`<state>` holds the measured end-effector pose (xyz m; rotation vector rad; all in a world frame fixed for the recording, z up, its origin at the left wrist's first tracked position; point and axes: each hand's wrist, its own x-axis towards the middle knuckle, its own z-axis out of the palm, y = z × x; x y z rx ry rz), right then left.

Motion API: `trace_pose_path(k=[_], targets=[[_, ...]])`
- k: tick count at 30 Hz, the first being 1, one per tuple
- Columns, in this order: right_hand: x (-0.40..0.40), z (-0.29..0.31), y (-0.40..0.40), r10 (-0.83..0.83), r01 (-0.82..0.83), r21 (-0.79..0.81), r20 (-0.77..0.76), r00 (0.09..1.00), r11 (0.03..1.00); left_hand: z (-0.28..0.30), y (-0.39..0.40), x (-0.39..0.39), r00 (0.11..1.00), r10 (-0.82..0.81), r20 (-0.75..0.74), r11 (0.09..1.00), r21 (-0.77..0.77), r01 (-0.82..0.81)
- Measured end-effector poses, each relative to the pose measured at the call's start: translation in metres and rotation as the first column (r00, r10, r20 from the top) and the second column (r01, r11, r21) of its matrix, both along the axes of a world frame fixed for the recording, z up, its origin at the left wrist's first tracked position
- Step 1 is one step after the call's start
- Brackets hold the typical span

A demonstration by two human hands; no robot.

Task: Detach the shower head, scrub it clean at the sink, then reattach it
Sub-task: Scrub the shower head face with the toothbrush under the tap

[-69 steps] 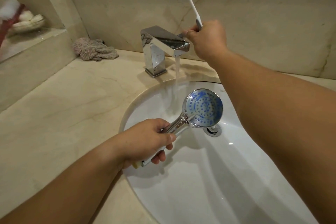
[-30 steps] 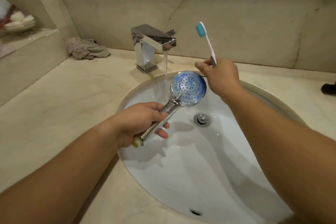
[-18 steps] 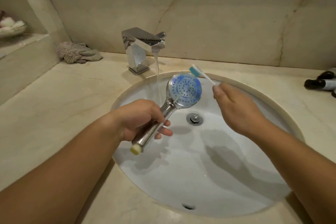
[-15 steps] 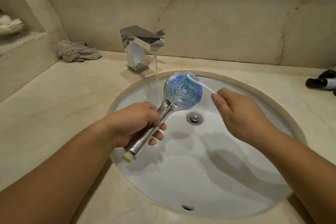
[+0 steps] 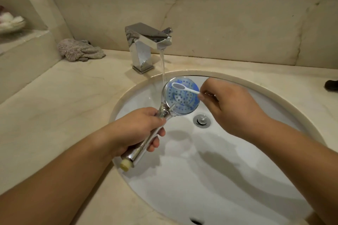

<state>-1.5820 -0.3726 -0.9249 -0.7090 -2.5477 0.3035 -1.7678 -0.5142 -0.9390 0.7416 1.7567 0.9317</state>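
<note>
- The left hand (image 5: 136,129) is gripping the chrome handle of a shower head (image 5: 180,97), holding it over the white sink (image 5: 219,179)
- The right hand (image 5: 232,107) is pinching a white toothbrush (image 5: 184,88), its head lying against the blue spray face
- Water is running from the chrome faucet (image 5: 146,44) just beside the shower head's left edge

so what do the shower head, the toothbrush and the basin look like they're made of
Shower head: mirror-bright handle, so chrome-plated metal or plastic, I can't tell which; the blue face with dotted nozzles looks like rubber or plastic. Toothbrush: thin white handle, probably plastic. Basin: smooth glossy white, likely glazed ceramic.
</note>
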Motion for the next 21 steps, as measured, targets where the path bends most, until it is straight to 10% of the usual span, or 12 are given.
trace_pose_path(k=[21], targets=[[-0.015,-0.016,0.001,-0.039,0.038,0.037,0.02,0.999,0.999,-0.005,0.002,-0.007,1.0,-0.002,-0.01,1.0,-0.031,0.002]])
